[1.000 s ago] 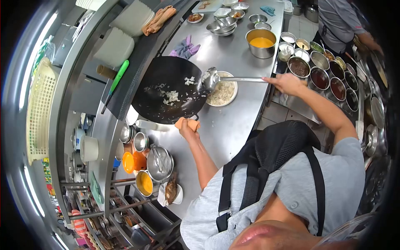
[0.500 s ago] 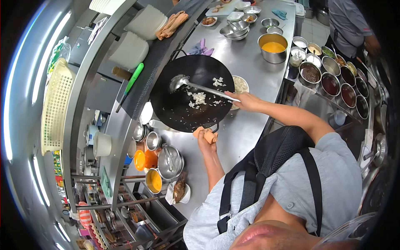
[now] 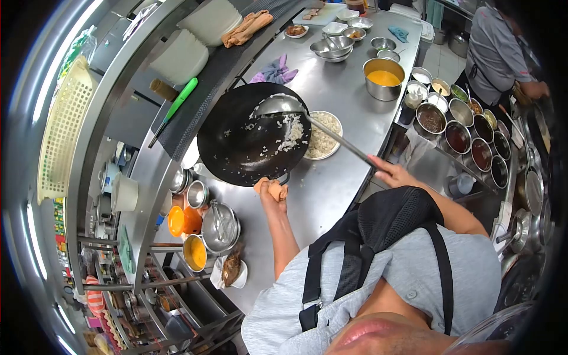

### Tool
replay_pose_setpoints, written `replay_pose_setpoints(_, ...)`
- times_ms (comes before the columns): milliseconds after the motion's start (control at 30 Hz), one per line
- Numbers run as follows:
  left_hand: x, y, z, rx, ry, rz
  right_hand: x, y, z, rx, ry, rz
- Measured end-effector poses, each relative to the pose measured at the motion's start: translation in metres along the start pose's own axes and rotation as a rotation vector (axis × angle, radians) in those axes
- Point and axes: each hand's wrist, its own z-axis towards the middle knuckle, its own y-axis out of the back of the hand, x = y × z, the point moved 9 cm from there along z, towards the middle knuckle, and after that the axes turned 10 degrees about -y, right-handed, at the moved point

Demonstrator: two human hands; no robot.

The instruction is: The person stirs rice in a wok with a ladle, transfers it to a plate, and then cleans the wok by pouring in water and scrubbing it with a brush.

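Observation:
My left hand (image 3: 273, 200) is closed round a folded orange cloth (image 3: 277, 190) at the near handle of a black wok (image 3: 236, 155). The wok is tilted, its right rim beside a white bowl of rice (image 3: 322, 145). In my right hand (image 3: 395, 175) is the end of a long-handled metal ladle (image 3: 278, 105), which reaches across into the wok. The ladle's head is at the far side of the wok, next to a clump of cooked rice (image 3: 291, 134). Loose grains stick to the wok's dark surface.
A pot of yellow liquid (image 3: 384, 77) and metal bowls (image 3: 331, 48) stand farther along the steel counter (image 3: 331, 195). Sauce containers (image 3: 458, 136) line the right. A shelf (image 3: 192, 118) with a green-handled knife (image 3: 180, 100) runs left. A co-worker (image 3: 497, 50) stands at upper right.
The wok has tilted and shifted left, uncovering more of the rice bowl. My right hand has drawn back toward my body and lower right. The ladle head has moved up and right beside the rice.

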Motion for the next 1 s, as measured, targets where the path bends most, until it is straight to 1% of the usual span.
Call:
replay_pose_setpoints(33,-0.002,-0.003,-0.004,-0.008,0.009,-0.056,-0.003,-0.013,-0.002,0.043,-0.076,0.100)
replay_pose_setpoints(67,-0.003,-0.006,-0.007,-0.016,0.020,-0.109,-0.006,-0.024,-0.001,0.044,-0.079,0.103)
replay_pose_setpoints(133,0.004,-0.005,-0.008,0.002,0.016,-0.092,-0.038,-0.068,-0.002,0.299,-0.370,0.256)
replay_pose_setpoints(167,0.003,-0.005,-0.005,0.023,0.002,-0.073,-0.042,-0.076,-0.004,0.294,-0.415,0.235)
replay_pose_setpoints(200,-0.002,-0.007,-0.002,0.050,-0.015,-0.048,-0.043,-0.087,-0.009,0.295,-0.403,0.243)
replay_pose_setpoints(233,-0.007,-0.007,-0.002,0.040,-0.018,0.025,-0.042,-0.085,-0.012,0.186,-0.279,0.274)
replay_pose_setpoints(267,-0.008,-0.008,0.000,0.044,-0.017,0.023,-0.043,-0.081,-0.015,0.083,-0.165,0.297)
replay_pose_setpoints(300,-0.004,-0.005,0.002,0.038,0.031,-0.047,-0.037,-0.077,-0.010,-0.025,0.002,0.182)
replay_pose_setpoints(333,-0.002,-0.008,0.000,0.033,0.078,-0.117,-0.025,-0.063,-0.004,-0.026,0.000,0.180)
replay_pose_setpoints(367,-0.005,-0.007,-0.004,0.028,0.021,-0.058,-0.029,-0.060,0.002,0.119,-0.185,0.044)
replay_pose_setpoints(400,-0.009,-0.006,-0.005,0.037,0.023,-0.046,-0.033,-0.060,0.007,0.260,-0.370,-0.085)
replay_pose_setpoints(433,-0.013,-0.007,-0.003,0.051,0.001,0.011,-0.019,-0.048,0.019,0.187,-0.251,-0.146)
replay_pose_setpoints(500,-0.017,-0.001,-0.002,0.091,-0.024,0.100,-0.001,-0.032,0.043,0.061,-0.130,-0.299)
replay_pose_setpoints(567,-0.023,-0.004,-0.002,0.094,-0.018,0.087,0.010,-0.023,0.070,0.025,-0.124,-0.444)
replay_pose_setpoints(600,-0.027,-0.005,-0.005,0.088,-0.022,0.068,0.011,-0.019,0.079,0.025,-0.133,-0.437)
replay_pose_setpoints(667,-0.031,-0.011,-0.009,0.063,-0.030,0.084,0.008,-0.016,0.092,0.062,-0.151,-0.552)
replay_pose_setpoints(733,-0.036,-0.014,-0.008,0.042,-0.048,0.032,-0.007,-0.007,0.084,0.042,-0.110,-0.586)
replay_pose_setpoints(767,-0.039,-0.017,-0.007,0.076,-0.055,0.018,-0.015,0.000,0.077,0.025,-0.066,-0.627)
replay_pose_setpoints(833,-0.039,-0.011,0.005,0.066,-0.075,0.022,-0.039,0.023,0.058,0.060,-0.099,-0.730)
replay_pose_setpoints(900,-0.037,-0.009,0.011,0.061,-0.089,0.030,-0.044,0.055,0.042,0.076,-0.137,-0.786)
replay_pose_setpoints(967,-0.042,-0.005,0.013,0.000,-0.189,0.225,-0.037,0.079,0.036,0.089,-0.174,-0.846)
replay_pose_setpoints(1000,-0.038,-0.002,0.018,0.002,-0.191,0.219,-0.026,0.087,0.039,0.081,-0.147,-0.893)
